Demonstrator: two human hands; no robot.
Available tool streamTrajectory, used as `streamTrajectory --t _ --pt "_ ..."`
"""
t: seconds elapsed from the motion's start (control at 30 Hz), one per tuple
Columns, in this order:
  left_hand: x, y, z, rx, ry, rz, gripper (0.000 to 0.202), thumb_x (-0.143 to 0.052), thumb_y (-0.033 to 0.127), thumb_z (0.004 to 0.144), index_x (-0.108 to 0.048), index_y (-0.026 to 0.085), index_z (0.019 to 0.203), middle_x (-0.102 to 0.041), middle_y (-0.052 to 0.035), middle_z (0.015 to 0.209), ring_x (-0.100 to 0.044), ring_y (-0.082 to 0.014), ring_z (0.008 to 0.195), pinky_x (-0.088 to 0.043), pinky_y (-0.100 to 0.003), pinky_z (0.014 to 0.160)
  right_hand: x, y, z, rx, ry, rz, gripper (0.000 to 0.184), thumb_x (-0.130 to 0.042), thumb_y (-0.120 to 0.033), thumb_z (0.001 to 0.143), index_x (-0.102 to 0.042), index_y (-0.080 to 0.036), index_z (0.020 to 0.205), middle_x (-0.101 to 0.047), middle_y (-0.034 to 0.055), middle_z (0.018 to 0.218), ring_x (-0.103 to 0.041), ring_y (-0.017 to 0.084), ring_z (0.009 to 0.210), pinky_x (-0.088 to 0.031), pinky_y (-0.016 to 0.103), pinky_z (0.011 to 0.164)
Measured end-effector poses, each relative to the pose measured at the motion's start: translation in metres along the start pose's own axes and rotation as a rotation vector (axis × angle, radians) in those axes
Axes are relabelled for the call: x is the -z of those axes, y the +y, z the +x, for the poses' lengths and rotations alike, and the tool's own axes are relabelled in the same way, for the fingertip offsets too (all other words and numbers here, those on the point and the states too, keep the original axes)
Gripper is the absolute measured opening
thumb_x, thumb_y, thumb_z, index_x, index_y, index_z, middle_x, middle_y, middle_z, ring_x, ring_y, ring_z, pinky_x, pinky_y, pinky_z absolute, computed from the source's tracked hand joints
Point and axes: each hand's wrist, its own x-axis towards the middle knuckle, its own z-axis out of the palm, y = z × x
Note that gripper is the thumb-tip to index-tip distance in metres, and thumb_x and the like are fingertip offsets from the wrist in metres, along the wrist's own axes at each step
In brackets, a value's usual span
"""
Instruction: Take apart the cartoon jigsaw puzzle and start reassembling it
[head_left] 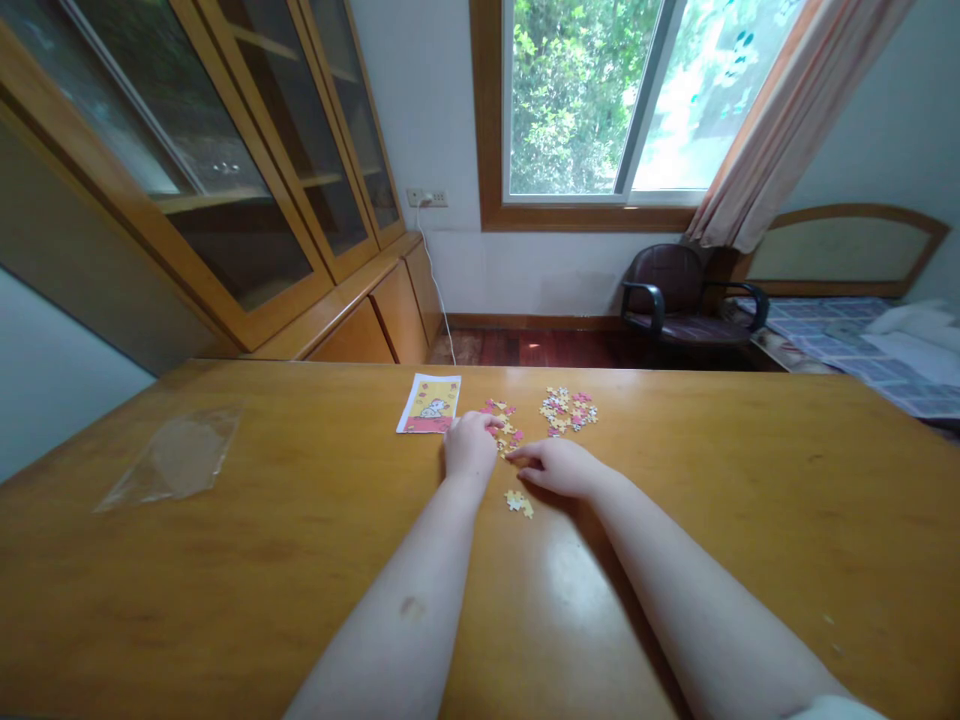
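My left hand lies at the lower right corner of the picture card, which shows a white animal on yellow and pink. Its fingers stretch over a loose group of yellow and pink jigsaw pieces. From the right, my right hand reaches to the near end of that group, index finger extended at a yellow piece and thumb apart below it. Whether either hand touches a piece is too small to tell. Closer to me sits a small cluster of joined-looking yellow and white pieces.
Another pile of mixed jigsaw pieces is beyond my right hand. A clear plastic bag lies at the left of the wooden table. Past the far edge stand a chair, a bed and a glass-fronted cabinet.
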Motion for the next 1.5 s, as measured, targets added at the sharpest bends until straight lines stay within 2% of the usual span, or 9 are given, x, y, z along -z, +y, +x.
streamTrajectory --t 0.13,0.23,0.33,0.77,0.93,1.1,1.27,1.33,1.5 --pt "-0.005 -0.004 0.003 0.025 0.012 -0.097 0.041 -0.043 0.002 0.070 -0.073 0.026 0.084 -0.069 -0.0022 0.093 -0.058 -0.0203 0.094 -0.045 -0.031 0.084 0.000 0.000 0.000 -0.031 -0.003 0.091 0.036 -0.057 -0.034 0.079 -0.069 -0.030 0.113 -0.073 0.0006 0.090 -0.065 0.018 0.078 -0.046 0.026 0.074" --pt "-0.007 -0.005 0.003 0.021 0.024 -0.130 0.042 -0.041 0.002 0.071 -0.073 0.025 0.083 -0.068 -0.0024 0.094 -0.059 -0.0197 0.094 -0.045 -0.031 0.085 -0.001 0.000 -0.001 0.002 -0.107 0.246 0.027 -0.058 -0.026 0.075 -0.075 -0.027 0.097 -0.074 -0.0015 0.087 -0.065 0.015 0.075 -0.046 0.022 0.072" --pt "-0.007 -0.004 0.002 0.007 0.025 -0.135 0.041 -0.041 0.002 0.071 -0.073 0.025 0.083 -0.068 -0.0029 0.094 -0.059 -0.0199 0.093 -0.045 -0.032 0.085 -0.002 -0.001 -0.002 0.014 -0.174 0.280 0.028 -0.059 -0.020 0.071 -0.077 -0.026 0.092 -0.074 -0.0021 0.080 -0.063 0.013 0.068 -0.045 0.020 0.066" --pt "-0.006 0.001 0.002 -0.003 0.034 -0.121 0.037 -0.044 0.005 0.073 -0.073 0.024 0.083 -0.068 -0.0034 0.096 -0.059 -0.0202 0.096 -0.045 -0.032 0.088 -0.006 -0.006 0.000 0.015 -0.052 0.130 0.027 -0.071 -0.039 0.069 -0.074 -0.026 0.092 -0.068 -0.0022 0.071 -0.056 0.011 0.059 -0.036 0.020 0.055" --pt "-0.006 0.001 0.002 -0.014 0.023 -0.114 0.034 -0.044 0.007 0.075 -0.073 0.023 0.083 -0.068 -0.0040 0.096 -0.059 -0.0189 0.095 -0.046 -0.031 0.087 -0.008 -0.003 0.002 0.056 -0.061 0.166 0.017 -0.066 -0.032 0.073 -0.074 -0.025 0.086 -0.071 -0.0019 0.076 -0.060 0.012 0.066 -0.038 0.021 0.059" --pt "-0.004 0.002 0.001 -0.026 0.026 -0.098 0.034 -0.043 0.008 0.076 -0.073 0.023 0.084 -0.068 -0.0040 0.095 -0.060 -0.0181 0.090 -0.047 -0.030 0.085 -0.004 0.003 0.003 -0.038 -0.002 0.141 0.014 -0.061 -0.028 0.076 -0.073 -0.023 0.081 -0.071 -0.0009 0.075 -0.060 0.013 0.066 -0.039 0.021 0.060" --pt "-0.006 0.003 0.001 -0.104 -0.002 -0.065 0.036 -0.043 0.006 0.073 -0.073 0.024 0.082 -0.069 -0.0030 0.095 -0.059 -0.0185 0.094 -0.046 -0.030 0.087 -0.001 0.002 0.000 -0.036 -0.002 0.138 0.029 -0.071 -0.043 0.068 -0.071 -0.023 0.089 -0.067 -0.0022 0.071 -0.056 0.011 0.061 -0.035 0.021 0.055" --pt "-0.007 0.003 0.001 -0.120 -0.013 -0.054 0.037 -0.043 0.005 0.072 -0.073 0.024 0.081 -0.069 -0.0029 0.094 -0.059 -0.0187 0.095 -0.045 -0.030 0.088 -0.002 0.001 0.000 -0.025 0.002 0.112 0.030 -0.072 -0.040 0.067 -0.070 -0.023 0.091 -0.066 -0.0030 0.070 -0.054 0.011 0.060 -0.033 0.021 0.054" --pt "-0.008 0.003 0.001 -0.133 -0.020 -0.071 0.036 -0.043 0.005 0.074 -0.073 0.023 0.081 -0.069 -0.0027 0.095 -0.059 -0.0183 0.095 -0.045 -0.029 0.089 -0.003 0.005 0.002 -0.008 -0.024 0.137 0.011 -0.063 -0.023 0.073 -0.071 -0.021 0.080 -0.067 -0.0020 0.072 -0.056 0.011 0.063 -0.036 0.021 0.058"
